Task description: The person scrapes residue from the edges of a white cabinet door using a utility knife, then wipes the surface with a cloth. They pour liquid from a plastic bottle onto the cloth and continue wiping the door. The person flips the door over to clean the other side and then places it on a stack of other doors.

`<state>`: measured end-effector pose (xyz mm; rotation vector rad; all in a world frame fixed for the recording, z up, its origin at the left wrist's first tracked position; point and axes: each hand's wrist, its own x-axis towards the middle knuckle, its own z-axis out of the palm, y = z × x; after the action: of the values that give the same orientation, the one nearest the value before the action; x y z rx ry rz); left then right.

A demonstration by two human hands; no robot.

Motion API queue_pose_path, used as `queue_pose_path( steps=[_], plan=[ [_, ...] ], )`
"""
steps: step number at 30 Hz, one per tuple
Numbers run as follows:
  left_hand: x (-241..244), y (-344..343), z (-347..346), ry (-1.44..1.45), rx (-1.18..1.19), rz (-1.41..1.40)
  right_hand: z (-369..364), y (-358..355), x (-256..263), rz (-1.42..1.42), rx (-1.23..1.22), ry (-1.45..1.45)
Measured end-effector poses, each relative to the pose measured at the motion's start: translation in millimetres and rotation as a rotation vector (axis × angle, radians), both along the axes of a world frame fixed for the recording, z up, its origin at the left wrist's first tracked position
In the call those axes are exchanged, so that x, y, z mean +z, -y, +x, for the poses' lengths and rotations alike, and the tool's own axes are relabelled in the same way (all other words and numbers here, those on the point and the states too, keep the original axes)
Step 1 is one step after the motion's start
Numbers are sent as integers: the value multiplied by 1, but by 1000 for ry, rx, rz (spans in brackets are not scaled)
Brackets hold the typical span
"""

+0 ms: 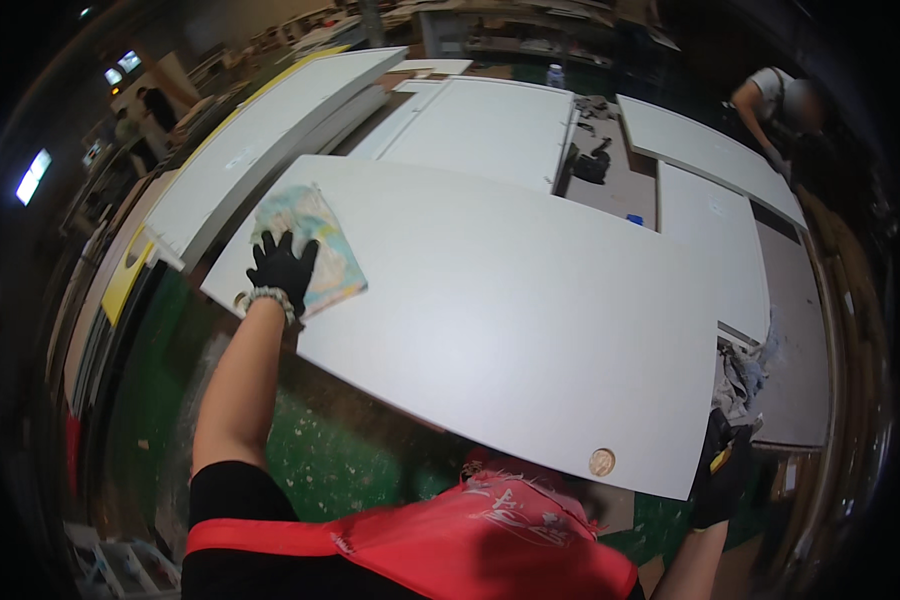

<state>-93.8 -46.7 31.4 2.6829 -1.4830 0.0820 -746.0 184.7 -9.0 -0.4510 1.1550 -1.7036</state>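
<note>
Before me lies a large white cabinet-type panel (495,300), flat, with a round hinge-cup recess (602,462) near its front right corner. My left hand (283,270), in a black glove, rests with spread fingers on a patterned, multicoloured cloth (337,251) at the panel's left end. A beaded bracelet circles that wrist. Beyond the panel's right edge is my right hand (724,469), also black-gloved and in shadow. A small yellow object (720,459) shows against it; whether the fingers grip it is unclear. A crumpled grey rag (742,379) lies just beyond that hand.
More white panels (487,124) lie behind, with a long one (270,150) at left and others (712,232) at right. A black crumpled item (592,163) and a small blue object (634,219) sit in a gap. A person (776,105) bends over the far right side.
</note>
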Motion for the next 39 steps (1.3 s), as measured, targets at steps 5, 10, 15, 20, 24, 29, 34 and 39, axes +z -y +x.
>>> queue_pose_path(
  steps=[5,10,15,20,24,29,34,39],
  plan=[
    [-18,151,-142,100,-534,-166,11,-24,18,102,-273,-210],
    [-62,124,-437,-105,-1395,-587,20,7,24,183,-591,-517],
    [-36,-42,-480,-416,-2081,-378,-95,-10,-102,441,-348,-584],
    [-11,-7,-331,-443,-1765,-143,-79,83,-118,493,241,-616],
    [-2,84,-308,-117,-1322,-247,-87,142,-167,516,69,-1365],
    [-30,97,-486,-43,-1579,-365,-127,152,-165,296,-359,-1507],
    [-13,29,-550,-423,-1873,-482,-152,142,-36,184,-220,-1122],
    [17,-55,-432,-1219,-865,118,-161,209,-2,-133,123,-1023]
  ],
)
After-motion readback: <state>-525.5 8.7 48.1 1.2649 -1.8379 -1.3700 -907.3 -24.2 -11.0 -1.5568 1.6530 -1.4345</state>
